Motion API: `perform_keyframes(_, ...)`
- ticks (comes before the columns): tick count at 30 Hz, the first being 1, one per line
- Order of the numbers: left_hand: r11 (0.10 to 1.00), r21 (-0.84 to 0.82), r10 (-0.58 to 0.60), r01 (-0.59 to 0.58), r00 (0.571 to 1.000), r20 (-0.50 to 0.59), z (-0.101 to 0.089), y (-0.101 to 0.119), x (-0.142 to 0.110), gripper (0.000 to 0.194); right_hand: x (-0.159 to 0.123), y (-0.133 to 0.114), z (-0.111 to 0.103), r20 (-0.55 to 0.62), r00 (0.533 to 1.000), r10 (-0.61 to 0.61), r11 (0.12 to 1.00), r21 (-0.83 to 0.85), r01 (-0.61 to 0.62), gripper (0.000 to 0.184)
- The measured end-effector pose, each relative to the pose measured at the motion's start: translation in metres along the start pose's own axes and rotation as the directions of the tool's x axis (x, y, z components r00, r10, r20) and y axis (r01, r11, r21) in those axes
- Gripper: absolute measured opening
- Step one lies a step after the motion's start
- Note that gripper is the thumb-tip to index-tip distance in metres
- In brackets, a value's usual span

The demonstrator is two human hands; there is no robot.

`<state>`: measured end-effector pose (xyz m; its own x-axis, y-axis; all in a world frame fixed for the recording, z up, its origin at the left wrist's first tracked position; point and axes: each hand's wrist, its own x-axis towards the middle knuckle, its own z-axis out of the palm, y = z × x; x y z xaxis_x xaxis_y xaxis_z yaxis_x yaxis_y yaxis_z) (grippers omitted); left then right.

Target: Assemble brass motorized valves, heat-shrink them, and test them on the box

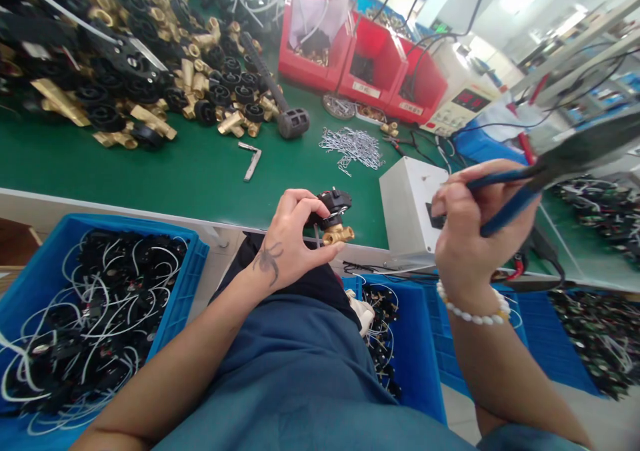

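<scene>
My left hand is closed around a brass valve with a round black housing on top, held at the bench's front edge. Its fingers lie over part of the black housing, so I see only some of it. Raised on the right, my right hand grips pliers with blue handles. Their dark jaws point up and to the right and are blurred. Just left of my right fingers stands a white box with a black part on its side; whether the fingers touch it I cannot tell.
On the green bench lie a black mallet, a small metal hex piece and a heap of wire clips. Brass valves pile at left. Red bins stand behind. Blue crates sit below.
</scene>
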<state>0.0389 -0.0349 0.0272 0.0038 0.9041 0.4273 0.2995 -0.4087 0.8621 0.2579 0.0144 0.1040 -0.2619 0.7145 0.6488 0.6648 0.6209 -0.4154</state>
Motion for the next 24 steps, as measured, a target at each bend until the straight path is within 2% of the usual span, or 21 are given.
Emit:
perform_keyframes(2,1.0,-0.007,-0.006,0.006,1.0,0.008,-0.001,0.001,0.001,0.036,-0.003,0.009,0.001,0.062,0.997,-0.045,0.999,-0.012,0.046,0.011)
perform_keyframes(4,1.0,-0.009,-0.013,0.013,1.0,0.013,-0.002,0.001,0.001,0.036,-0.004,0.013,0.001,0.301,0.95,-0.081,0.995,-0.026,0.093,0.007)
perform_keyframes(5,1.0,-0.013,-0.019,0.019,1.0,0.016,-0.002,0.001,0.002,0.036,-0.003,0.014,0.0,0.363,0.928,-0.079,0.994,-0.04,0.101,0.006)
perform_keyframes(6,0.999,-0.019,-0.028,0.028,0.999,0.021,-0.003,0.001,0.002,0.035,-0.003,0.015,-0.001,0.348,0.935,-0.067,0.994,-0.054,0.092,0.006)
perform_keyframes(7,0.999,-0.026,-0.037,0.038,0.999,0.025,-0.004,0.001,0.003,0.035,-0.003,0.016,-0.001,0.251,0.967,-0.051,0.996,-0.061,0.068,0.007)
perform_keyframes(8,0.998,-0.035,-0.045,0.046,0.999,0.028,-0.004,0.001,0.004,0.035,-0.003,0.017,-0.001,0.1,0.994,-0.037,0.998,-0.054,0.042,0.009)
perform_keyframes(10,0.997,-0.048,-0.056,0.057,0.998,0.029,-0.005,0.0,0.005,0.034,-0.006,0.018,0.003,-0.14,0.99,-0.035,0.999,-0.019,0.033,0.012)
perform_keyframes(11,0.997,-0.051,-0.059,0.06,0.998,0.027,-0.006,0.0,0.005,0.034,-0.008,0.018,0.005,-0.175,0.983,-0.051,0.999,-0.005,0.05,0.013)
perform_keyframes(12,0.997,-0.048,-0.058,0.06,0.998,0.027,-0.006,0.0,0.005,0.034,-0.009,0.018,0.007,-0.121,0.99,-0.078,0.997,-0.001,0.078,0.013)
perform_keyframes(13,0.998,-0.041,-0.055,0.056,0.998,0.031,-0.006,0.0,0.006,0.034,-0.01,0.017,0.008,0.01,0.994,-0.109,0.994,-0.003,0.109,0.012)
perform_keyframes(14,0.998,-0.032,-0.049,0.05,0.998,0.037,-0.006,0.0,0.006,0.035,-0.009,0.015,0.008,0.182,0.974,-0.135,0.99,-0.005,0.138,0.012)
perform_keyframes(15,0.999,-0.021,-0.043,0.044,0.998,0.043,-0.006,0.0,0.006,0.035,-0.008,0.013,0.008,0.334,0.931,-0.148,0.987,-0.009,0.16,0.011)
perform_keyframes(16,0.999,-0.014,-0.038,0.039,0.998,0.049,-0.006,0.0,0.006,0.035,-0.006,0.011,0.006,0.423,0.894,-0.146,0.985,-0.021,0.171,0.011)
perform_keyframes(17,0.999,-0.012,-0.037,0.037,0.998,0.053,-0.006,0.001,0.006,0.035,-0.004,0.009,0.004,0.421,0.897,-0.132,0.985,-0.043,0.164,0.011)
perform_keyframes(18,0.999,-0.016,-0.04,0.041,0.998,0.054,-0.006,0.001,0.006,0.034,-0.003,0.007,0.002,0.328,0.939,-0.107,0.988,-0.069,0.137,0.011)
perform_keyframes(19,0.999,-0.025,-0.046,0.047,0.998,0.053,-0.007,0.001,0.007,0.033,-0.001,0.006,0.001,0.157,0.984,-0.078,0.991,-0.092,0.093,0.011)
perform_keyframes(20,0.998,-0.034,-0.053,0.054,0.997,0.053,-0.007,0.001,0.007,0.033,-0.001,0.006,0.001,-0.005,0.999,-0.052,0.993,-0.108,0.051,0.013)
perform_keyframes(21,0.997,-0.041,-0.059,0.062,0.997,0.053,-0.008,0.001,0.007,0.033,-0.001,0.007,0.002,-0.08,0.996,-0.04,0.993,-0.117,0.03,0.016)
perform_keyframes(22,0.997,-0.045,-0.065,0.067,0.996,0.054,-0.008,0.001,0.008,0.033,-0.001,0.008,0.003,-0.041,0.998,-0.036,0.991,-0.128,0.031,0.019)
perform_keyframes(23,0.996,-0.047,-0.07,0.073,0.996,0.054,-0.009,0.001,0.008,0.033,-0.001,0.009,0.004,0.096,0.995,-0.036,0.99,-0.136,0.049,0.02)
perform_keyframes(24,0.996,-0.048,-0.076,0.079,0.996,0.055,-0.009,0.001,0.008,0.034,-0.001,0.01,0.004,0.281,0.959,-0.037,0.988,-0.135,0.078,0.02)
